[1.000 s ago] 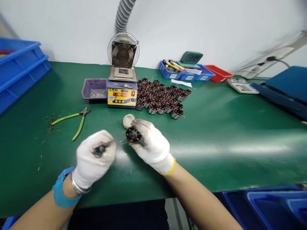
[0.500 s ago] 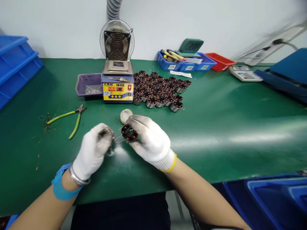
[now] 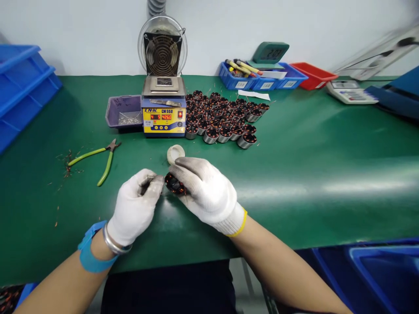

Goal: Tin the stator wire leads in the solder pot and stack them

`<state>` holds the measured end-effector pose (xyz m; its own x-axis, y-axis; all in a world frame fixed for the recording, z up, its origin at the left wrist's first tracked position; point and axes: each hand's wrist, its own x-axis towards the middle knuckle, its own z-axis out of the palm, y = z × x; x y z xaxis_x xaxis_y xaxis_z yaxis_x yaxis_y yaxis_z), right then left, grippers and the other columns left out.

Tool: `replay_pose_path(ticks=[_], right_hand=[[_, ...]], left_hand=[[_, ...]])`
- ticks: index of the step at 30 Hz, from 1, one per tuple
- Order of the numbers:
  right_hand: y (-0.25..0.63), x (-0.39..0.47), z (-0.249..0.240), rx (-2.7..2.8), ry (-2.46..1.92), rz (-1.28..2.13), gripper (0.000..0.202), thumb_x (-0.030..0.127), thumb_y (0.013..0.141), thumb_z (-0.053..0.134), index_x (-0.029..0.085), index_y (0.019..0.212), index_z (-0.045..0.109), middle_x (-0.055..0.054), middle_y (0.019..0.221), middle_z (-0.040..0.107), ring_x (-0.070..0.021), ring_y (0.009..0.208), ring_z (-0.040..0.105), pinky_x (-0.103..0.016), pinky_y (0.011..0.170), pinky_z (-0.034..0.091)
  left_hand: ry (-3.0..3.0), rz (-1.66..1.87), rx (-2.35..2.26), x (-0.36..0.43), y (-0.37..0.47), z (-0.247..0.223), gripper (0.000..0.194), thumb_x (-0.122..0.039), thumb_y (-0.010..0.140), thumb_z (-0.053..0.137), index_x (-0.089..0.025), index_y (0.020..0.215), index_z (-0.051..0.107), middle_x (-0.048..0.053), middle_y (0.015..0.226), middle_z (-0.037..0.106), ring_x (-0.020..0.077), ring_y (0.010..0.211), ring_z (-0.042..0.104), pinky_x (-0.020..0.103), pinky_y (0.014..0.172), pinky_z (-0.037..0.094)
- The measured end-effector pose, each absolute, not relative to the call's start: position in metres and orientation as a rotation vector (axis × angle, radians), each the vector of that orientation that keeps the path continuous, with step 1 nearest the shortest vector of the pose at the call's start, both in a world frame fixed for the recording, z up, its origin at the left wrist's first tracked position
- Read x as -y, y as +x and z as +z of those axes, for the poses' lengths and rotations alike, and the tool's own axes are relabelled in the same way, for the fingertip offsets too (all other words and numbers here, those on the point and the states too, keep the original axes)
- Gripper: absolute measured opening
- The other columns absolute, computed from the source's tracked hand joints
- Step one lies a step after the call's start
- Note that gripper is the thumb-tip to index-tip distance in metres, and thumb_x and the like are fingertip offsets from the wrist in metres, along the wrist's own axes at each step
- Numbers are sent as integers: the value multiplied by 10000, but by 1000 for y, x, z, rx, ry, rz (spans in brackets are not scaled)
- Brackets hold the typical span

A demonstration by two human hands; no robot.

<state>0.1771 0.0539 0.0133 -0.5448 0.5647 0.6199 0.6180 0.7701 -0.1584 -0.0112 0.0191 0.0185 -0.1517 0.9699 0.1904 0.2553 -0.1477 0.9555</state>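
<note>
My right hand (image 3: pixel 209 192), in a white glove with grey-stained fingertips, holds a black and copper motor stator (image 3: pixel 175 184) by its side, its open face turned towards me. Close against the stator's left edge, my left hand (image 3: pixel 139 200) has thumb and fingers pinched together at its thin wire leads; the fingers mostly hide the wires. A small round white pot (image 3: pixel 176 153) stands just beyond the right fingertips. Farther back, many similar stators (image 3: pixel 225 115) stand packed together, several with wire ends sticking up.
Green-handled cutters (image 3: pixel 109 159) lie open at left beside wire scraps (image 3: pixel 68 163). Behind are a purple tray (image 3: pixel 113 111), a yellow-fronted solder pot (image 3: pixel 163 122) and a fan (image 3: pixel 163 51). Blue bins (image 3: pixel 240 83), a red bin (image 3: pixel 312 75) and a scale (image 3: pixel 350 91) line the back right.
My left hand has moved right, up to the stator, and its fingers now pinch at the wire leads. The stator has turned slightly in my right hand.
</note>
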Motion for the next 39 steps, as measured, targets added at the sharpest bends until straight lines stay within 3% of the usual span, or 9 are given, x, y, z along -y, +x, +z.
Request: replay_pose_path(ticks=[6,11,17,32,36,39], right_hand=[[191,-72,13,2160,-1091,-67,541,217,794,624,192,1328,538,-126,1354,593,-274,1250,583,-413,1046,535],[195,-85,10,2067,-1574,-21,468,266,709,705,214,1162,599,-121,1420,559,-307,1197,619,-422,914,579],[187,-94,17,2127,-1902,116,543,314,728,707,267,1256,589,-75,1229,678,-326,1020,688,-433,817,574],[191,-113,10,2188,-1540,261,562,276,708,704,178,1258,633,-93,1190,690,-286,1061,669,-424,958,537],[199,-107,13,2143,-1451,13,539,232,721,671,183,1255,617,-118,1223,643,-302,1107,615,-445,965,511],[198,-103,16,2286,-1526,-248,495,191,744,645,215,1238,647,-129,1205,634,-331,1048,583,-472,872,492]], left_hand=[[1015,1579,-1301,-16,-6,19,207,-271,853,654,-196,683,562,-37,605,568,102,465,524,222,436,433],[996,1364,-1409,-28,-1,5,168,-297,808,654,-180,695,612,-19,614,624,98,470,556,211,465,468],[1051,1175,-1390,-42,-2,-13,237,-401,795,655,-174,732,630,6,674,666,112,505,565,227,488,468],[1110,1137,-1302,-47,-6,-13,286,-449,807,629,-178,712,620,10,673,643,129,540,543,270,554,450],[1100,1145,-1311,-47,-7,-14,292,-453,809,631,-174,726,621,14,686,645,132,553,551,275,568,459],[1079,1148,-1318,-47,-7,-13,301,-469,785,646,-170,761,624,12,698,647,131,556,553,271,563,460]])
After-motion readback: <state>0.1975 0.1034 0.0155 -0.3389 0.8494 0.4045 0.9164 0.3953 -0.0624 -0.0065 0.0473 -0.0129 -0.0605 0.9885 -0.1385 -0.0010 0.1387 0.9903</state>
